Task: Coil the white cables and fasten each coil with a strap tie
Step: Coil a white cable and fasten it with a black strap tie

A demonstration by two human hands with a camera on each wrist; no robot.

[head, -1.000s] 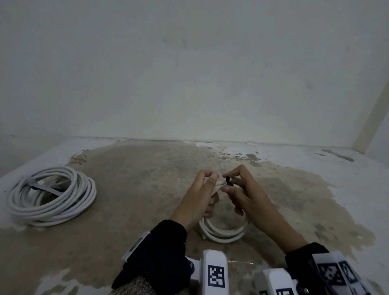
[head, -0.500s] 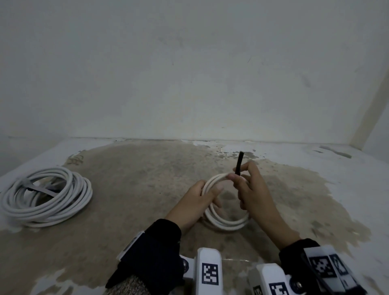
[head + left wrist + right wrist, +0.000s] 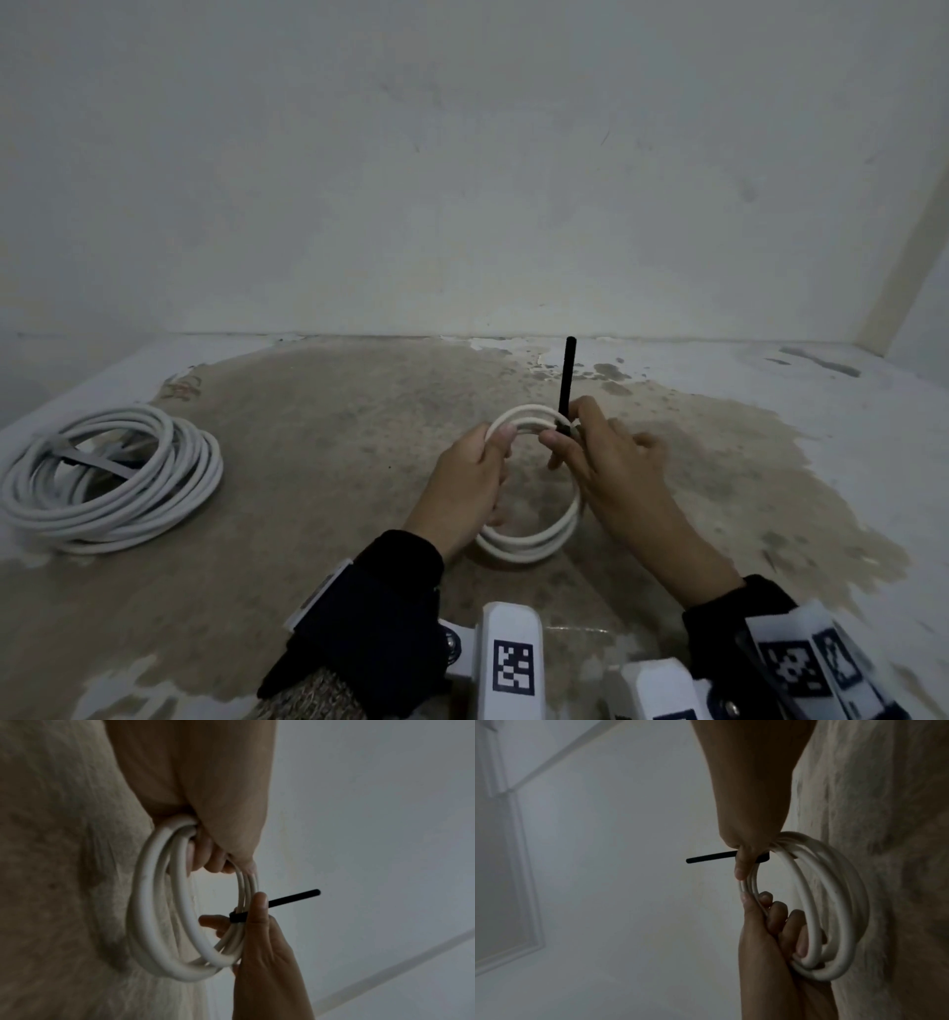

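A small white cable coil (image 3: 529, 547) stands upright on the floor between my hands. My left hand (image 3: 500, 447) grips its upper left, thumb on top and fingers curled through the loop (image 3: 154, 902). My right hand (image 3: 565, 429) pinches a black strap tie (image 3: 567, 380) that wraps the strands at the top right. The tie's free tail sticks straight up past my fingers (image 3: 711, 858). In the left wrist view the tie's band (image 3: 237, 918) circles the bundled strands tightly.
A larger white cable coil (image 3: 169, 493) lies on the floor at the left, bound with a grey strap (image 3: 97, 460). The floor is stained concrete, with a white wall (image 3: 462, 180) close behind and a corner at the right.
The black tie's tail has grown from a short stub to a long strip pointing up. The coil has come down from my hands' height to stand on the floor.
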